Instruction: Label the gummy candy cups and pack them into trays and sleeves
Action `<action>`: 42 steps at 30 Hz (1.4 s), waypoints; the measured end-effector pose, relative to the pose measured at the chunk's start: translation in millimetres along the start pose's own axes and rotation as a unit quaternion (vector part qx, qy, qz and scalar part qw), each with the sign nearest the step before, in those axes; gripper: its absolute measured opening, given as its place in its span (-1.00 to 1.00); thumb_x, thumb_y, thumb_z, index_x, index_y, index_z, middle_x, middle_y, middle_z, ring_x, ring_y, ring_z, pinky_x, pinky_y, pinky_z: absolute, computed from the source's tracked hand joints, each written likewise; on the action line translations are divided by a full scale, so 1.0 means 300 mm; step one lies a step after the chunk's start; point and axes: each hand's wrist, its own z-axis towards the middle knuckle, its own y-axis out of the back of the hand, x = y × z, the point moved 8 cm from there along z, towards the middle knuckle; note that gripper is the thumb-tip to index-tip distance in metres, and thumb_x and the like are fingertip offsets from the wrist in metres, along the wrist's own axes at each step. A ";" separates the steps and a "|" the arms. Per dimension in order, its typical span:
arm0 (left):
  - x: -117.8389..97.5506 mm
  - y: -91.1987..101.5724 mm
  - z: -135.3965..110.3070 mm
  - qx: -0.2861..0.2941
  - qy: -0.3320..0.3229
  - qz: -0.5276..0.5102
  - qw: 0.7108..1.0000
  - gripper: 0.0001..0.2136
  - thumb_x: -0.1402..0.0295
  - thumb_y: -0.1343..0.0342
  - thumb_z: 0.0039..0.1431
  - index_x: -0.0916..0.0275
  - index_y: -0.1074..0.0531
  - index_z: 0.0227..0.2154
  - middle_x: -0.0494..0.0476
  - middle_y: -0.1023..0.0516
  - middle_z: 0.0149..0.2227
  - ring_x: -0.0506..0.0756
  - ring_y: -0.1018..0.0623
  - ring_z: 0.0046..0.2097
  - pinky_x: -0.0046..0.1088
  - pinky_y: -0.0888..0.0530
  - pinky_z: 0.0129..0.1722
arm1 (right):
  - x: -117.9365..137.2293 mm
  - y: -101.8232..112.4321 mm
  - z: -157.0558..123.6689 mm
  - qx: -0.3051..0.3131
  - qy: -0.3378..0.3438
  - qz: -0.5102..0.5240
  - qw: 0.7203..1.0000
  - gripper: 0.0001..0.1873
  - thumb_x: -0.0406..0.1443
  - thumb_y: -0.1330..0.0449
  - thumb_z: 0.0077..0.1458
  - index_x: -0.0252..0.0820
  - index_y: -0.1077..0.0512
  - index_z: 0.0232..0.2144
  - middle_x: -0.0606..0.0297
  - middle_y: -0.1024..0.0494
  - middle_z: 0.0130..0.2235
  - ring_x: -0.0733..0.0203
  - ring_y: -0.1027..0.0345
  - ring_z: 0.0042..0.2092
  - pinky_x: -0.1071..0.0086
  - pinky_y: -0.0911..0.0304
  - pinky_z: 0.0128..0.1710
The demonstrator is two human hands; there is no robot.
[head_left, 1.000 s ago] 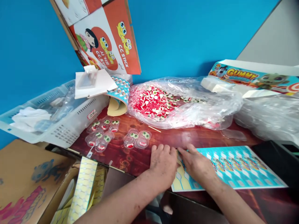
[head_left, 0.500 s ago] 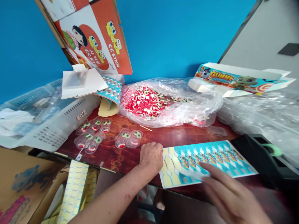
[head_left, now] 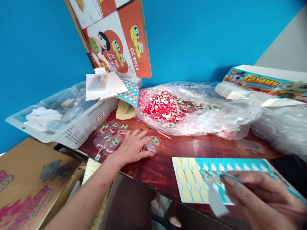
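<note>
Near the table edge (head_left: pixel 153 179), left hand (head_left: pixel 130 147) lies open on blister packs (head_left: pixel 151 145); right hand (head_left: pixel 261 198) pinches a sticker (head_left: pixel 217 201).

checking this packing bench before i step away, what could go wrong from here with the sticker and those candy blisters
The peeled sticker hangs loose from the right hand; it could curl and stick to itself or drop back onto the sticker sheet. The left hand rests on a clear candy blister beside others; a careless sweep might knock them off the table edge. The open gummy bag could spill.
</note>
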 end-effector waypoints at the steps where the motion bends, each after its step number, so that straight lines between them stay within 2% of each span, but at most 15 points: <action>1: 0.010 -0.002 0.016 0.017 -0.026 -0.003 1.000 -0.43 -0.03 -0.09 -0.03 0.06 -0.26 0.05 0.18 -0.19 0.18 0.27 -0.17 0.13 -0.10 -0.07 0.04 | -0.011 -0.041 0.019 0.015 -0.060 0.058 0.996 -0.81 -0.14 -0.30 -0.14 -0.03 -0.37 -0.58 0.32 -0.42 -0.66 0.31 -0.25 -0.69 0.46 -0.15 -0.74; 3: 0.012 -0.015 0.057 0.053 -0.078 -0.016 0.995 -0.27 -0.10 -0.16 -0.18 0.10 -0.21 0.08 0.23 -0.17 0.18 0.31 -0.13 0.16 -0.05 -0.01 0.07 | -0.033 -0.120 0.031 0.039 -0.193 0.176 0.964 -0.71 -0.11 -0.37 -0.29 -0.09 -0.35 -0.62 0.38 -0.33 -0.72 0.35 -0.17 -0.71 0.48 -0.11 -0.75; 5: -0.001 -0.039 0.100 0.089 -0.121 -0.031 0.988 -0.22 -0.12 -0.17 -0.23 0.14 -0.21 0.07 0.24 -0.23 0.15 0.32 -0.16 0.14 0.01 0.04 0.08 | -0.041 -0.172 0.020 0.052 -0.276 0.232 0.931 -0.64 -0.11 -0.40 -0.39 -0.14 -0.34 -0.64 0.41 -0.28 -0.73 0.39 -0.13 -0.68 0.51 -0.09 -0.72; 9: -0.067 -0.089 0.140 0.110 -0.150 -0.044 0.982 -0.29 -0.15 -0.14 -0.23 0.17 -0.31 -0.03 0.21 -0.41 -0.04 0.29 -0.32 0.00 0.01 -0.01 0.06 | -0.065 -0.211 -0.012 0.084 -0.307 0.227 0.920 -0.65 -0.12 -0.39 -0.32 -0.17 -0.32 -0.63 0.42 -0.28 -0.70 0.41 -0.12 -0.64 0.54 -0.09 -0.67; 13: -0.144 -0.099 0.097 0.053 -0.072 -0.050 0.995 -0.24 -0.22 -0.09 -0.27 0.29 -0.35 -0.09 0.28 -0.45 -0.18 0.29 -0.37 -0.11 0.06 -0.02 0.05 | -0.112 -0.210 -0.021 0.096 -0.302 0.149 0.937 -0.66 -0.11 -0.36 -0.28 -0.19 -0.32 -0.63 0.42 -0.28 -0.70 0.42 -0.10 -0.64 0.56 -0.04 -0.69; 17: -0.105 -0.041 -0.017 -0.023 0.066 -0.199 0.978 -0.15 -0.21 -0.12 -0.30 0.28 -0.27 0.02 0.37 -0.30 0.05 0.37 -0.26 0.06 0.07 0.02 0.09 | -0.115 -0.197 0.015 0.105 -0.287 0.115 0.945 -0.65 -0.10 -0.35 -0.29 -0.18 -0.32 -0.62 0.41 -0.30 -0.69 0.40 -0.11 -0.64 0.55 -0.05 -0.70; 19: -0.054 -0.026 -0.083 -0.034 0.135 -0.387 0.911 -0.21 -0.14 -0.13 -0.21 0.23 -0.22 0.07 0.33 -0.24 0.10 0.30 -0.30 0.04 -0.05 -0.16 0.05 | -0.090 -0.199 0.034 0.122 -0.271 0.108 0.949 -0.67 -0.11 -0.35 -0.31 -0.17 -0.34 -0.61 0.39 -0.33 -0.65 0.39 -0.12 -0.63 0.54 -0.05 -0.71; 21: -0.054 -0.041 -0.127 -0.001 0.154 -0.596 0.788 -0.25 -0.09 -0.13 -0.16 0.21 -0.19 0.09 0.30 -0.30 0.06 0.21 -0.39 -0.06 -0.20 -0.32 -0.08 | -0.049 -0.230 0.043 0.166 -0.247 0.101 0.949 -0.70 -0.14 -0.35 -0.30 -0.17 -0.34 -0.62 0.38 -0.34 -0.63 0.39 -0.11 -0.62 0.54 -0.05 -0.71; 23: -0.074 -0.060 -0.148 0.020 0.171 -0.706 0.687 -0.30 0.01 -0.20 -0.19 0.23 -0.23 0.04 0.27 -0.38 -0.04 0.13 -0.44 -0.16 -0.34 -0.38 -0.20 | -0.008 -0.284 0.041 0.219 -0.219 0.094 0.946 -0.72 -0.16 -0.31 -0.25 -0.17 -0.31 -0.65 0.40 -0.31 -0.65 0.40 -0.08 -0.62 0.54 -0.03 -0.70; 25: -0.081 -0.097 -0.155 0.022 0.229 -0.717 0.658 -0.47 0.14 -0.25 -0.22 0.29 -0.36 -0.15 0.19 -0.47 -0.25 0.04 -0.45 -0.31 -0.46 -0.38 -0.34 | 0.010 -0.338 0.038 0.246 -0.198 0.079 0.946 -0.73 -0.16 -0.27 -0.21 -0.17 -0.28 -0.67 0.42 -0.26 -0.68 0.40 -0.05 -0.64 0.53 0.00 -0.70; 28: -0.077 -0.163 -0.147 0.019 0.311 -0.665 0.679 -0.75 0.21 -0.17 -0.16 0.31 -0.40 -0.47 0.01 -0.39 -0.58 -0.07 -0.32 -0.59 -0.55 -0.26 -0.57 | -0.019 -0.402 0.045 0.253 -0.179 0.031 0.950 -0.71 -0.14 -0.23 -0.22 -0.14 -0.22 -0.67 0.45 -0.21 -0.70 0.39 -0.03 -0.65 0.50 0.05 -0.70; 30: -0.056 -0.175 -0.130 -0.022 0.324 -0.601 0.731 -0.81 0.24 -0.12 -0.12 0.30 -0.40 -0.54 -0.02 -0.36 -0.62 -0.06 -0.30 -0.60 -0.54 -0.23 -0.58 | -0.055 -0.432 0.058 0.251 -0.164 -0.015 0.954 -0.71 -0.15 -0.21 -0.21 -0.13 -0.18 -0.67 0.46 -0.20 -0.70 0.38 -0.04 -0.64 0.49 0.04 -0.68; 34: -0.034 -0.151 -0.097 -0.093 0.296 -0.458 0.833 -0.82 0.34 -0.08 -0.07 0.23 -0.46 -0.35 -0.04 -0.42 -0.57 -0.01 -0.38 -0.50 -0.52 -0.27 -0.47 | -0.102 -0.464 0.088 0.242 -0.135 -0.124 0.953 -0.74 -0.20 -0.16 -0.22 -0.13 -0.14 -0.69 0.47 -0.17 -0.71 0.36 -0.02 -0.62 0.46 0.05 -0.64; 37: -0.040 -0.141 -0.086 -0.067 0.299 -0.375 0.875 -0.69 0.36 -0.06 -0.03 0.14 -0.40 -0.15 -0.07 -0.43 -0.55 0.01 -0.40 -0.49 -0.51 -0.26 -0.46 | -0.106 -0.481 0.099 0.251 -0.119 -0.169 0.945 -0.76 -0.22 -0.14 -0.23 -0.13 -0.13 -0.70 0.48 -0.15 -0.71 0.36 -0.01 -0.63 0.46 0.06 -0.63; 42: -0.078 -0.138 -0.060 -0.003 0.246 -0.270 0.931 -0.77 0.38 0.03 0.06 0.08 -0.43 -0.23 -0.01 -0.51 -0.40 0.05 -0.47 -0.35 -0.47 -0.30 -0.36 | -0.113 -0.504 0.108 0.267 -0.095 -0.209 0.936 -0.78 -0.27 -0.11 -0.22 -0.12 -0.11 -0.71 0.48 -0.16 -0.72 0.36 -0.01 -0.63 0.46 0.08 -0.61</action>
